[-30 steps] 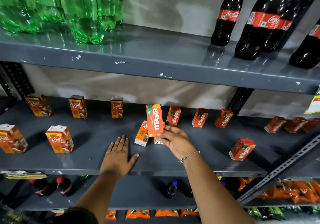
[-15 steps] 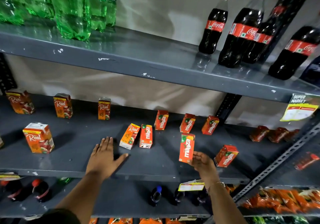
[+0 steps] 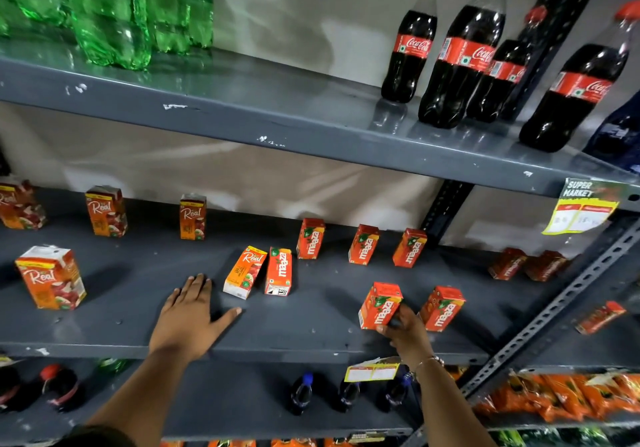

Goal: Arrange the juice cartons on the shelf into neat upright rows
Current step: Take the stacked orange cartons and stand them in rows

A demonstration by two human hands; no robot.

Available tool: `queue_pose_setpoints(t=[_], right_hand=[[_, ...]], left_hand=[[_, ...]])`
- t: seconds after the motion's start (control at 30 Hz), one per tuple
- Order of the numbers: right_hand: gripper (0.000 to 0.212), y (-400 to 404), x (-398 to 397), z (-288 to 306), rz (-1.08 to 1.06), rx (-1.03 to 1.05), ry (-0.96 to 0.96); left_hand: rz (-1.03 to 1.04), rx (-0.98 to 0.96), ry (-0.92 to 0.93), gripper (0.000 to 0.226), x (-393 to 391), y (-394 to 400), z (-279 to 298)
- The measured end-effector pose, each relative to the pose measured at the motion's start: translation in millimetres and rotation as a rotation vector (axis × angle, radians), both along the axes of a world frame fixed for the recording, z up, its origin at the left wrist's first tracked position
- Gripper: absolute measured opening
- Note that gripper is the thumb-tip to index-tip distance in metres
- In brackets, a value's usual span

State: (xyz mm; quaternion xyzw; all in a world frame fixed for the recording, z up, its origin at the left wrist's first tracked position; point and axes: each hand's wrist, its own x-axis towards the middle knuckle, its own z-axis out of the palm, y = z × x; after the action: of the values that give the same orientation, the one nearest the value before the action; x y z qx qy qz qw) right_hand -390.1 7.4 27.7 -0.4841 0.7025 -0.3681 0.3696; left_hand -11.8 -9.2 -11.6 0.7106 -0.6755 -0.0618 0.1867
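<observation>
the right hand has carried the maaza carton rightward and set it upright on the grey shelf, fingers still gripping it, just left of another maaza carton. the left hand stays flat and open.

A grey metal shelf runs across the middle of the frame. On it, Real cartons stand along the back left, Maaza cartons centre and right. Two more cartons lean at centre. A flat left hand rests near the front edge.
</observation>
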Motion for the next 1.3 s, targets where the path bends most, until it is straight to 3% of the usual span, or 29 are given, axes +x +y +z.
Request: queue_pose_setpoints(t=[0.1, 0.2, 0.3, 0.4, 0.57, 0.77, 0.9, 1.13, 1.3], right_hand=[[0.029, 1.5, 0.4, -2.7, -0.042, 0.013, 0.029], [0.031, 12.4, 8.0, -10.4, -0.244, -0.044, 0.049], [0.017, 41.5, 40.1, -1.7, -0.394, -0.129, 0.132], [0.028, 44.4, 71.9, 5.4, -0.178, -0.193, 0.173], [0.019, -1.0, 120.5, 26.9, 0.161, -0.006, 0.144], [0.034, -49.6, 173.0, 28.6, 0.024, 0.137, -0.147], [0.054, -61.4, 197.9, 21.7, 0.015, 0.15, -0.045], [0.035, -72.5, 201.0, 24.6, 0.013, 0.219, -0.019], [0.034, -76.3, 185.2, 27.9, 0.047, 0.363, -0.385]], left_hand=[[-0.005, -0.004, 0.006, 0.097, 0.1, 0.2, 0.7], [0.001, 0.002, 0.008, 0.095, -0.4, 1.4, 2.9], [0.01, 0.011, 0.014, 0.094, -0.8, 2.5, 4.3], [0.004, 0.028, 0.013, 0.092, -0.8, 3.8, 6.4], [-0.009, 0.045, 0.01, 0.093, -0.2, 3.6, 7.9], [0.0, 0.035, 0.032, 0.095, 0.2, 2.8, 7.0], [0.016, 0.026, 0.023, 0.109, -0.2, 2.1, 6.0], [0.032, 0.002, 0.017, 0.111, -1.1, 0.8, 3.3], [0.03, 0.004, 0.014, 0.113, -1.8, 1.0, 4.9]])
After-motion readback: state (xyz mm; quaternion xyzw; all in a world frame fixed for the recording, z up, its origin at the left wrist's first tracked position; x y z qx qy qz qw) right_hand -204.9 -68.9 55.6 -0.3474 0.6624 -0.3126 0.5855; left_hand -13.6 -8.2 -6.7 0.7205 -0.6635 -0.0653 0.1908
